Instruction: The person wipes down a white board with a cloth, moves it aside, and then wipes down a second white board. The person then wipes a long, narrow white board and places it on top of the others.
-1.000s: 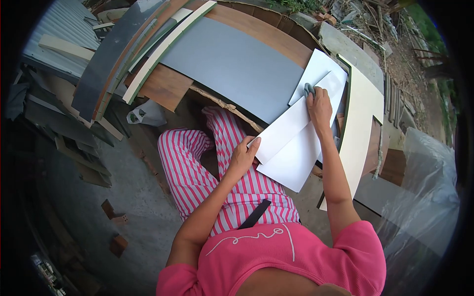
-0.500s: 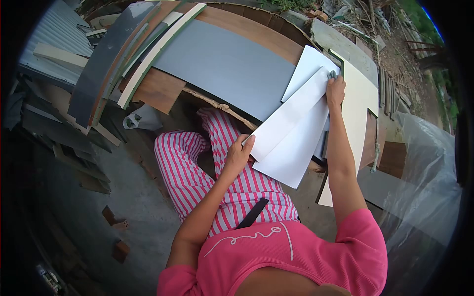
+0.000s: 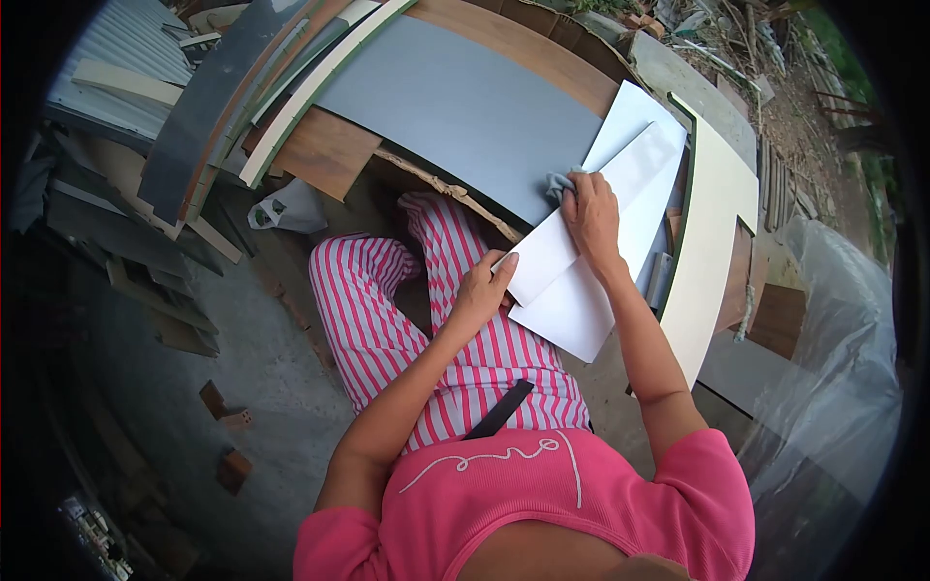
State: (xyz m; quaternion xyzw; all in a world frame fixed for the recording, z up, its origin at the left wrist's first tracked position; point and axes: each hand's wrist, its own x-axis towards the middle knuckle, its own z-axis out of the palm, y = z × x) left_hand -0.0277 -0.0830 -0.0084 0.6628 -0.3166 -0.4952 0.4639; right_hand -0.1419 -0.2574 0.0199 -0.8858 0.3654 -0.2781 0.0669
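Right hand [image 3: 591, 218] presses a gray-blue cloth [image 3: 559, 185] to a narrow white board [image 3: 601, 215], while the left hand [image 3: 484, 289] grips the board's near end. It lies slanted across a wider white sheet [image 3: 578, 312], beside a large gray panel [image 3: 465, 107].

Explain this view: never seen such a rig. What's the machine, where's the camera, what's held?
There's no machine: these are a person's bare hands. The camera is worn on the head, looking forward and down, so the lap shows below.

The left hand grips the near end of a narrow white panel. The right hand holds a bunched grey-blue cloth at the panel's edge.

Wider white panelling lies beneath. Beyond it is a large grey panel over brown boards; to the right, a notched cream panel.
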